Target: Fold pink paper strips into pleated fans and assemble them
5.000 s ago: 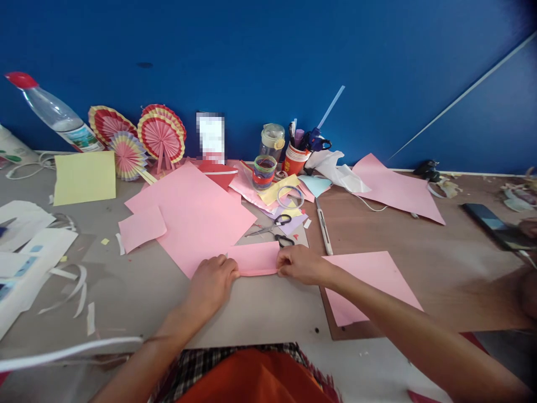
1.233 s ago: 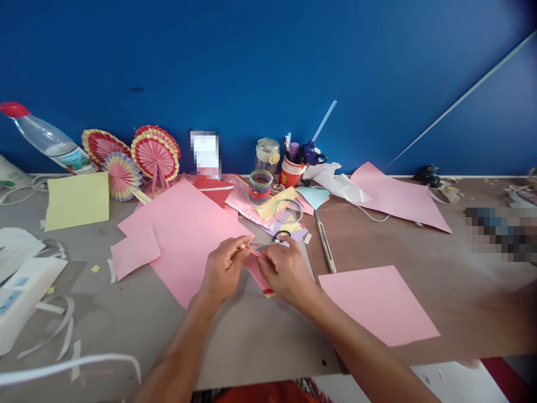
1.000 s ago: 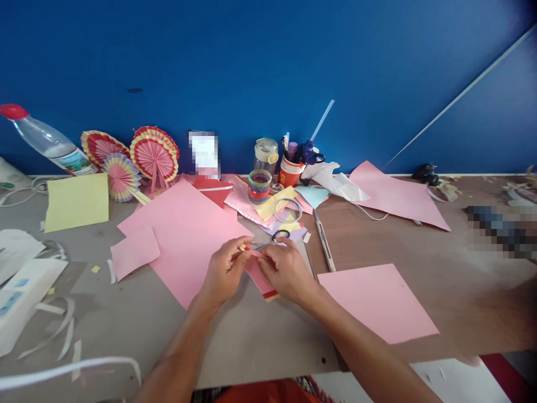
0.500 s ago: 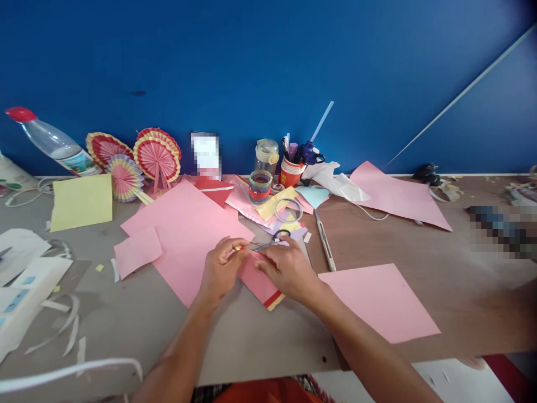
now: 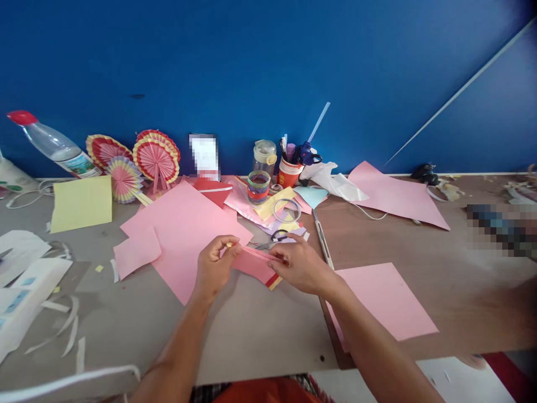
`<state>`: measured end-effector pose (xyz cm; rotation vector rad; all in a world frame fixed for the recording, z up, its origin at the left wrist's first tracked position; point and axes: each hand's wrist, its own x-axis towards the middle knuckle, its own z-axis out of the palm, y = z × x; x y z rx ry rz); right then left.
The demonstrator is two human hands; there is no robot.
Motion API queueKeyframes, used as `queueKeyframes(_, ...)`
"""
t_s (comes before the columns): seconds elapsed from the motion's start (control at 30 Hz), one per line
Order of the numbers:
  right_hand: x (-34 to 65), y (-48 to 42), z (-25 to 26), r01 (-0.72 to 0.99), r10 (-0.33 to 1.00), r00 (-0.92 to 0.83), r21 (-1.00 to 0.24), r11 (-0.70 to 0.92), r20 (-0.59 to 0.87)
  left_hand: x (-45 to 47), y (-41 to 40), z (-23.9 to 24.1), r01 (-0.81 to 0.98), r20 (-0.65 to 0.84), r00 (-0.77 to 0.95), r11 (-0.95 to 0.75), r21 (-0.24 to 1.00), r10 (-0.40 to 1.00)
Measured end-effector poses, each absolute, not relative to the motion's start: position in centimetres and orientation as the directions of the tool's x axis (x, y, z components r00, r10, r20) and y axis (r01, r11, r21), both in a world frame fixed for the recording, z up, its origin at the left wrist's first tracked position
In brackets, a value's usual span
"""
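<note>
One grey-and-brown table [image 5: 251, 330] before me; large pink sheet [image 5: 184, 224] flat on left. My left hand [image 5: 213, 270] pinching one end of folded pink paper [image 5: 254, 266], right hand [image 5: 304, 267] pinching upper edge near other end — paper between both grips, red-and-yellow bands at right. Scissors [image 5: 264, 245] just beyond.

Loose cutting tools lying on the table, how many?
2: scissors, just beyond the folded pink paper held between left hand and right hand, and a utility knife, to the scissors' right. Others may be hidden under loose papers.
</note>
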<state>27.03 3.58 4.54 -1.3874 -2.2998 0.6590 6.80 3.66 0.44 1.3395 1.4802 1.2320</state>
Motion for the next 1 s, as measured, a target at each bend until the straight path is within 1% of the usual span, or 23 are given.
queueKeyframes(0.1, 26.8, 3.4, 4.4, 0.751, 0.892, -0.434, -0.496, 0.436, 0.127, 6.8, 3.7, 0.4, 0.223, 0.045, -0.137, -0.013, 0.975, 0.99)
queueKeyframes(0.27, 26.2, 3.3, 4.0, 0.811, 0.871, -0.438, -0.319, 0.49, 0.225, 6.8, 3.8, 0.2, 0.222, 0.038, -0.131, -0.008, 0.975, 0.991)
queueKeyframes(0.37, 26.1, 3.3, 3.9, 0.806, 0.854, -0.46, -0.288, 0.517, 0.244, 6.8, 3.8, 0.2, 0.224, 0.049, -0.128, -0.02, 0.974, 0.991)
queueKeyframes(0.47, 26.3, 3.4, 4.0, 0.791, 0.86, -0.456, -0.339, 0.509, 0.228, 6.6, 3.9, 0.2, 0.207, 0.051, -0.134, -0.023, 0.978, 0.99)
queueKeyframes(0.6, 26.8, 3.4, 4.6, 0.7, 0.859, -0.472, -0.508, 0.503, 0.199, 6.5, 3.9, -0.1, 0.161, 0.039, -0.149, -0.015, 0.987, 0.988)
queueKeyframes(0.67, 27.0, 3.4, 5.0, 0.651, 0.847, -0.507, -0.572, 0.498, 0.16, 6.7, 3.8, -0.1, 0.188, 0.039, -0.124, -0.016, 0.982, 0.992)
queueKeyframes(0.83, 27.0, 3.4, 5.0, 0.626, 0.832, -0.554, -0.644, 0.44, 0.03, 7.2, 3.3, 0.4, 0.284, 0.071, -0.033, -0.059, 0.957, 0.997)
queueKeyframes(1.0, 26.7, 3.3, 4.5, 0.612, 0.84, -0.535, -0.729, 0.307, -0.095, 7.5, 3.0, 0.5, 0.314, 0.066, 0.025, -0.071, 0.947, 0.998)
